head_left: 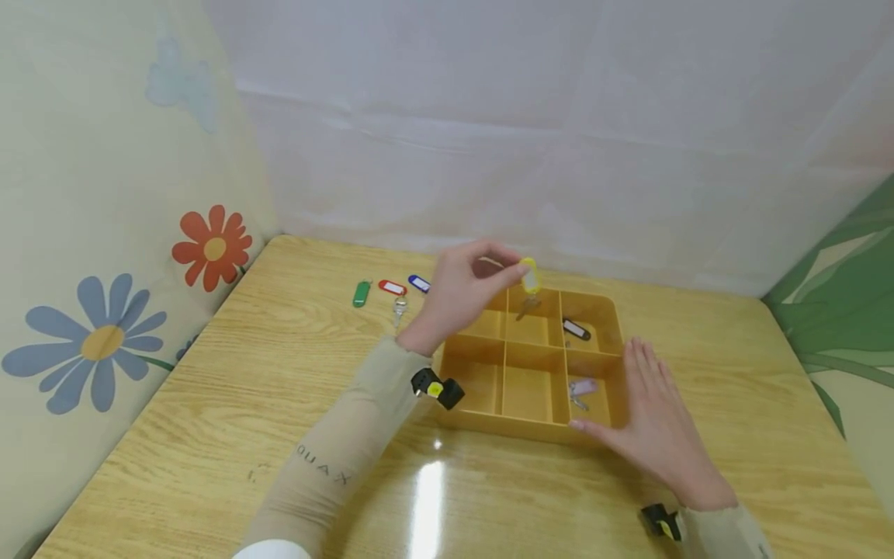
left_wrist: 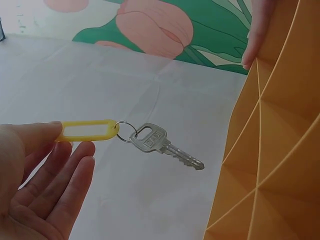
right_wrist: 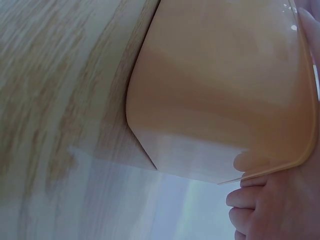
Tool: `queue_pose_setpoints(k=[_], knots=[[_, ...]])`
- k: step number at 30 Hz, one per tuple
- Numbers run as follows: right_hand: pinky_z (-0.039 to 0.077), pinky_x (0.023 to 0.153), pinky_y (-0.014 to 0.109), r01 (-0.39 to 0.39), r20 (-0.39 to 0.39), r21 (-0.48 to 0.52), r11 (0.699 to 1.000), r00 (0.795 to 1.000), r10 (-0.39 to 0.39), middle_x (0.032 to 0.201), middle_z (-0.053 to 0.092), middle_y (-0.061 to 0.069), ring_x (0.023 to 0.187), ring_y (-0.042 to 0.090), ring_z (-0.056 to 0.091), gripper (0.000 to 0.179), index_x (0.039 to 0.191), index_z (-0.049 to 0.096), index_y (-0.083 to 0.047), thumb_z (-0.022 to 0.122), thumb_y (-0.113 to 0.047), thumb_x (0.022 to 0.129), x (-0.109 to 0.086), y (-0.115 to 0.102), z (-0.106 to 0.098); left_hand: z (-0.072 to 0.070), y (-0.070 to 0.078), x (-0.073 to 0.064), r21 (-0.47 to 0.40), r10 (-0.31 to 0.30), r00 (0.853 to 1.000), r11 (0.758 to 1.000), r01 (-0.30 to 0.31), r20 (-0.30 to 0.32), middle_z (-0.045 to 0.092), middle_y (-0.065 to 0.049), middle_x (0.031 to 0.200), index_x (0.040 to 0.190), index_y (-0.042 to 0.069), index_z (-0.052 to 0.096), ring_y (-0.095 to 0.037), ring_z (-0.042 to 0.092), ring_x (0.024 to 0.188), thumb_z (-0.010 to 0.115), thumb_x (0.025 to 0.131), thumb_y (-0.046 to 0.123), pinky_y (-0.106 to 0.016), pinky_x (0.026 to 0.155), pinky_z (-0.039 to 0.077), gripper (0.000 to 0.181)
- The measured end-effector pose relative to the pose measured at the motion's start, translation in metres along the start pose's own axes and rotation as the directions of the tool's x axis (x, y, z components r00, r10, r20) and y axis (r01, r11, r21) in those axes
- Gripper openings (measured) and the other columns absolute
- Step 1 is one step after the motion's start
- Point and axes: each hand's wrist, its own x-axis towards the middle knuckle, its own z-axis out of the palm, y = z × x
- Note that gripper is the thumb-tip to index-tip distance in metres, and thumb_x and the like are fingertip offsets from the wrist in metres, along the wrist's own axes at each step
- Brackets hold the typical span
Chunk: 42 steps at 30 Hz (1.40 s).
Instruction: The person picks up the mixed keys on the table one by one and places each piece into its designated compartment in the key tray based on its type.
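Observation:
My left hand [head_left: 461, 286] pinches a yellow key tag [left_wrist: 90, 131] between thumb and fingertips. From its ring hangs a silver key [left_wrist: 162, 144], over the back middle compartment of an orange divided box [head_left: 503, 423]. My right hand [head_left: 660, 435] rests against the box's right end, fingers straight along the side and thumb at the front rim. Inside the box, a black key tag [head_left: 576, 329] lies in the back right compartment. A pale purple key tag [head_left: 583, 386] with a key lies in the front right one.
Left of the box, a green key tag [head_left: 361, 293], a red key tag [head_left: 393, 287] with a key [head_left: 400, 309], and a blue key tag [head_left: 419, 283] lie on the wooden table [head_left: 230, 373]. The left forearm partly covers the box's left end. A white cloth [head_left: 447, 155] hangs behind.

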Motion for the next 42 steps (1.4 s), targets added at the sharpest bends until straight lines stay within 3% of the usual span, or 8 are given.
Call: queue_pose_setpoints(k=[10, 17, 26, 33, 42], knots=[[-0.004, 0.122, 0.044, 0.009, -0.002, 0.004, 1.0, 1.0, -0.009, 0.165, -0.006, 0.021, 0.152, 0.041, 0.0, 0.13, 0.158, -0.002, 0.006, 0.069, -0.073, 0.082, 0.0, -0.001, 0.0, 0.004, -0.004, 0.012, -0.019, 0.014, 1.0, 1.0, -0.014, 0.009, 0.073, 0.004, 0.095, 0.101, 0.01, 0.074, -0.015, 0.072, 0.08, 0.075, 0.096, 0.017, -0.032, 0.073, 0.06, 0.009], [-0.004, 0.122, 0.044, 0.012, -0.005, 0.003, 1.0, 1.0, -0.012, 0.165, -0.006, 0.022, 0.152, 0.041, 0.0, 0.13, 0.158, -0.002, 0.006, 0.069, -0.072, 0.083, 0.001, 0.0, 0.0, 0.006, -0.009, 0.021, -0.012, 0.004, 1.0, 1.0, -0.003, 0.022, 0.072, 0.005, 0.093, 0.101, 0.012, 0.074, -0.022, 0.072, 0.08, 0.075, 0.096, 0.018, -0.032, 0.073, 0.059, 0.008], [-0.004, 0.122, 0.045, 0.008, -0.001, 0.0, 1.0, 1.0, -0.008, 0.165, -0.006, 0.021, 0.152, 0.041, 0.0, 0.131, 0.158, -0.002, 0.006, 0.069, -0.073, 0.082, 0.0, 0.001, 0.0, 0.011, -0.018, 0.032, 0.035, -0.03, 0.998, 0.999, 0.028, 0.058, 0.071, 0.004, 0.094, 0.101, 0.011, 0.074, -0.014, 0.07, 0.078, 0.075, 0.096, 0.017, -0.029, 0.073, 0.059, 0.008], [-0.004, 0.122, 0.045, 0.01, 0.0, 0.001, 1.0, 1.0, -0.01, 0.165, -0.006, 0.022, 0.153, 0.038, -0.003, 0.129, 0.158, -0.001, 0.006, 0.068, -0.072, 0.083, 0.0, 0.0, -0.001, 0.014, -0.025, 0.036, 0.07, -0.062, 0.994, 0.996, 0.056, 0.085, 0.071, 0.0, 0.095, 0.104, 0.007, 0.072, -0.018, 0.069, 0.083, 0.075, 0.096, 0.016, -0.025, 0.075, 0.057, 0.012], [-0.006, 0.122, 0.043, 0.018, -0.009, 0.01, 1.0, 1.0, -0.018, 0.165, -0.008, 0.02, 0.152, 0.038, -0.004, 0.128, 0.158, -0.004, 0.005, 0.068, -0.071, 0.084, -0.001, 0.001, 0.001, 0.019, -0.037, 0.034, 0.131, -0.084, 0.99, 0.989, 0.069, 0.11, 0.07, 0.0, 0.098, 0.106, 0.007, 0.072, -0.012, 0.066, 0.087, 0.075, 0.096, 0.017, -0.022, 0.08, 0.055, 0.014]])
